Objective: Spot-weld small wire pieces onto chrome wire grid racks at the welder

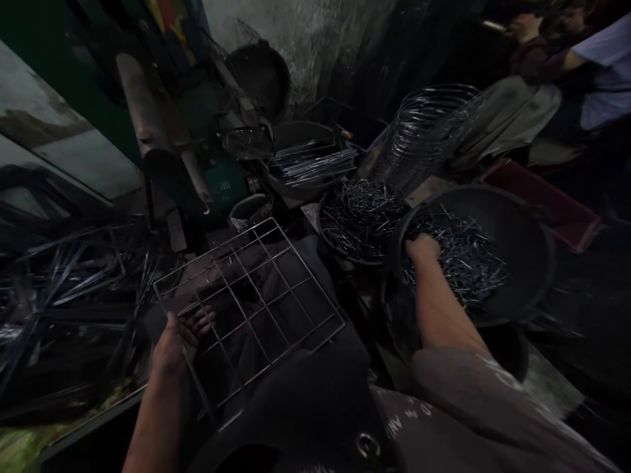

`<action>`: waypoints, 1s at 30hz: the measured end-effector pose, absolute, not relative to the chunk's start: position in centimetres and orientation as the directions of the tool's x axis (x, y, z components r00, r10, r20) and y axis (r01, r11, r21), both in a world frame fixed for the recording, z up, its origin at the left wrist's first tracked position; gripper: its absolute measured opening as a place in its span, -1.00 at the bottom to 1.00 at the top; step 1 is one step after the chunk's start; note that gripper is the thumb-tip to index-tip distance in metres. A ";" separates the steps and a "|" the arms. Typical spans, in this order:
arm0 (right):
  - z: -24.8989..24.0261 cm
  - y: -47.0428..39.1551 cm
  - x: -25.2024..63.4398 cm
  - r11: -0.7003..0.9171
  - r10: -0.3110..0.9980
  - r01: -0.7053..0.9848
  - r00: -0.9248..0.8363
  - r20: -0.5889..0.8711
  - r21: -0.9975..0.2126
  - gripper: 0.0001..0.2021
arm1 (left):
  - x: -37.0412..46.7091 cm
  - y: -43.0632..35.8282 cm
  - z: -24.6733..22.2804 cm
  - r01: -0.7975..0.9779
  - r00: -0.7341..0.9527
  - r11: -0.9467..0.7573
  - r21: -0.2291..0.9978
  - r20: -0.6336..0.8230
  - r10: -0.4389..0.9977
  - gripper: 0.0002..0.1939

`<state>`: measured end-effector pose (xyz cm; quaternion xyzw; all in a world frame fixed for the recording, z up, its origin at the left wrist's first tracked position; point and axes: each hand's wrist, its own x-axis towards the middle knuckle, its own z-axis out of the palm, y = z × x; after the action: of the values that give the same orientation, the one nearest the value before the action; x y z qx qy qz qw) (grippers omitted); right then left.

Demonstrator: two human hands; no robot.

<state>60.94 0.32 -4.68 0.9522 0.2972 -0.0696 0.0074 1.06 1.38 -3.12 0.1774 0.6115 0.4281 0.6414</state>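
A rectangular wire rack (249, 318) of crossed metal rods lies tilted over my lap. My left hand (185, 332) grips its left edge, with the thumb on the near side and the fingers curled behind the rods. My right hand (422, 248) reaches into a large dark basin (530, 263) at its left side. Many short metal wire pieces (473, 256) fill that part of the basin. The fingers of this hand are bent down among the pieces, and their tips are hidden, so what they hold does not show.
Left of the basin stands a bowl of more wire pieces (362, 217). Behind are a tub with long straight rods (315, 161) and a stack of wire rings (424, 131). A red tray (542, 203) sits at right, near another person (527, 112). Metal frames (73, 282) pile up at left.
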 end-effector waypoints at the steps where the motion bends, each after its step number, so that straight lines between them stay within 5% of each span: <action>1: -4.1 0.8 60.5 -0.833 0.552 0.553 0.828 -0.095 -0.018 -0.59 | 1.1 1.4 -3.1 -0.334 -0.119 0.568 0.752 -0.632 0.766 -0.51; 4: -2.9 3.2 58.3 -0.763 0.644 0.645 0.764 0.026 -0.042 -0.59 | 1.2 1.5 -3.1 -0.336 -0.110 0.561 0.756 -0.623 0.774 -0.54; 9: -5.1 9.1 53.1 -0.436 0.879 0.898 0.411 -0.242 -0.059 -0.68 | 1.4 1.7 -3.4 -0.337 -0.107 0.561 0.756 -0.623 0.775 -0.55; 21: -8.2 14.2 51.1 -0.489 0.828 0.871 0.482 -0.286 0.053 -0.57 | 0.6 1.3 -3.6 -0.437 -0.050 0.543 0.718 -0.622 0.782 -0.60; 30: -6.8 17.0 52.1 -0.388 0.830 0.916 0.397 -0.391 0.106 -0.71 | 1.2 1.7 -3.0 -0.481 -0.051 0.555 0.679 -0.654 0.755 -0.62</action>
<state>52.15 17.03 -6.79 0.8215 0.5313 -0.1384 0.1542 1.16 1.68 -3.04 0.1214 0.5640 0.4557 0.6779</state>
